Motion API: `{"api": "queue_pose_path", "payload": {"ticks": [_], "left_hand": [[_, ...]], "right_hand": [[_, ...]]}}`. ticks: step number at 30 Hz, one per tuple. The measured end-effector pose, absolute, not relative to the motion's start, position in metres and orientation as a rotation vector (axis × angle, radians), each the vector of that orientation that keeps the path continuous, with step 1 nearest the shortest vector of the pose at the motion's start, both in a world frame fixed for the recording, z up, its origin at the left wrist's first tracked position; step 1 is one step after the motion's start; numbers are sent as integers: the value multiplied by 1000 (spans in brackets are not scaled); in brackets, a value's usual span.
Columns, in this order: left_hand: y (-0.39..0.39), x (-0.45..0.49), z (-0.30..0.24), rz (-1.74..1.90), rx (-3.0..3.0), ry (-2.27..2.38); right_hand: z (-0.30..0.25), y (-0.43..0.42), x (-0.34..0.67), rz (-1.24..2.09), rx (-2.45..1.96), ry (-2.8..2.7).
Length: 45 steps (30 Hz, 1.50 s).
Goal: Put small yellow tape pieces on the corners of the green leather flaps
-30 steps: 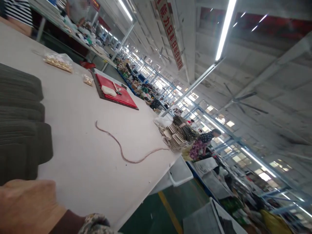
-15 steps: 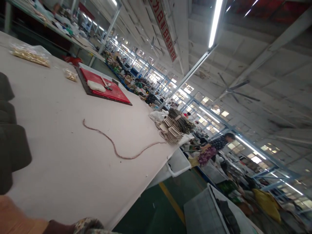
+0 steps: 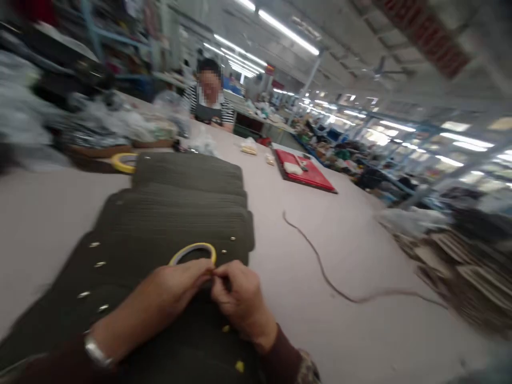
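Note:
My left hand [image 3: 172, 290] and my right hand [image 3: 240, 296] meet at the fingertips over stacked dark olive pieces [image 3: 176, 213] with small metal studs. Both hands pinch a thin yellow tape roll [image 3: 193, 250] that stands on the dark material. The left hand holds the ring itself; the right hand's fingers are closed at its edge. A metal bracelet sits on my left wrist. Small yellow bits [image 3: 239, 366] lie on the dark piece near my right sleeve.
A long brown cord [image 3: 320, 266] snakes across the pale table [image 3: 352, 234]. A red board [image 3: 306, 173] lies farther back. Another yellow tape roll [image 3: 124, 161] sits at the left. A person in a striped shirt [image 3: 210, 101] sits across the table. Stacked pieces [image 3: 456, 266] lie right.
The view has swung down and left from the ceiling and aisle to the table. Both hands have come into view, joined on the yellow tape roll.

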<state>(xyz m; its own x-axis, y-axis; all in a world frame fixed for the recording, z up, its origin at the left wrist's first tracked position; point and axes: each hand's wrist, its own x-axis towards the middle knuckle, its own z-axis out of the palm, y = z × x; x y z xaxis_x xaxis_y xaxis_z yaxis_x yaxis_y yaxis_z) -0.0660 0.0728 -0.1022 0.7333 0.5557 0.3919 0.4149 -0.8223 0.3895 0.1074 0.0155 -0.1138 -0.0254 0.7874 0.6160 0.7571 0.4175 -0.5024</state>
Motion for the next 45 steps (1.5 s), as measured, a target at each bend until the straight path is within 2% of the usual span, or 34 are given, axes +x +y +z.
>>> {"api": "queue_pose_path", "payload": {"ticks": [2,8,11,14,19,26,30,35,40,45], "left_hand": [[73,-70,-96,664,2632,822],[67,-53,-90,906,2666,819],[70,-52,-92,879,2732,892],[77,-54,-100,676,2829,1082],[85,-52,-110,487,2858,1126],[86,-51,-108,428,2834,1091],[85,-52,-110,446,2828,1108],[92,-54,-111,619,2806,1183],[103,-55,-109,647,2818,1243],[102,-53,-110,621,2829,1247]], "right_hand": [[-112,18,107,146,-1317,-1725],[-100,27,111,790,-1466,-1217],[-108,38,125,905,-1507,-1074],[-117,44,136,949,-1552,-1092],[-122,45,133,792,-1665,-1263],[-121,54,124,259,-1799,-1694],[-123,53,125,264,-1856,-1638],[-127,38,136,474,-1772,-1473],[-132,35,133,176,-1651,-1770],[-129,49,122,3,-1768,-1844]]}}
